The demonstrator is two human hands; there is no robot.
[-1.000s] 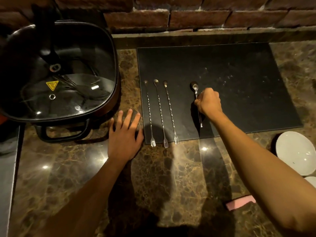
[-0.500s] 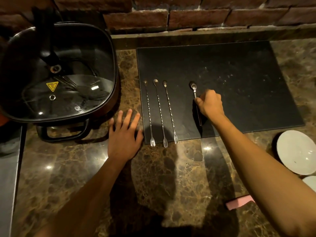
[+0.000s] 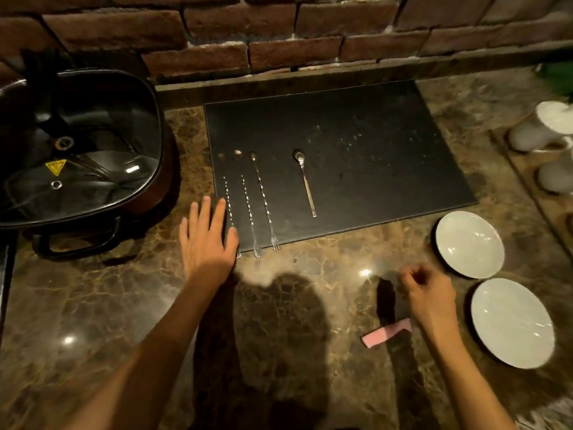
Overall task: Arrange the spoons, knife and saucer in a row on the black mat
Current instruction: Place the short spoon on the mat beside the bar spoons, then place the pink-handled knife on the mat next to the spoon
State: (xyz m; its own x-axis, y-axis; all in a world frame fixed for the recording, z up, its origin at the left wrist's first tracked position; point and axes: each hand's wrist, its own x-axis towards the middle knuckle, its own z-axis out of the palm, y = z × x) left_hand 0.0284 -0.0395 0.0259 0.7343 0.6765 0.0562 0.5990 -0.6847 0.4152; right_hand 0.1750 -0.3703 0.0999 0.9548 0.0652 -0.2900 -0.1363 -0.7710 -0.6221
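The black mat (image 3: 356,144) lies on the marble counter against the brick wall. Three long twisted spoons with fork ends (image 3: 246,200) lie side by side on its left part, their fork tips past the front edge. A short spoon (image 3: 305,183) lies alone to their right. Two white saucers (image 3: 469,243) (image 3: 511,322) rest on the counter off the mat's front right corner. My left hand (image 3: 206,243) lies flat, fingers spread, beside the leftmost spoon. My right hand (image 3: 429,294) hovers with fingers loosely curled and nothing in it, just above a pink object (image 3: 386,333), left of the saucers.
A black square electric pot with a glass lid (image 3: 74,150) fills the left side. White ceramic pieces (image 3: 542,125) stand on a wooden tray at the far right. The brick wall (image 3: 279,35) closes off the back.
My right hand let go of the short spoon, which stays on the mat, and drew back toward me and to the right, near the saucers. The view shifted right.
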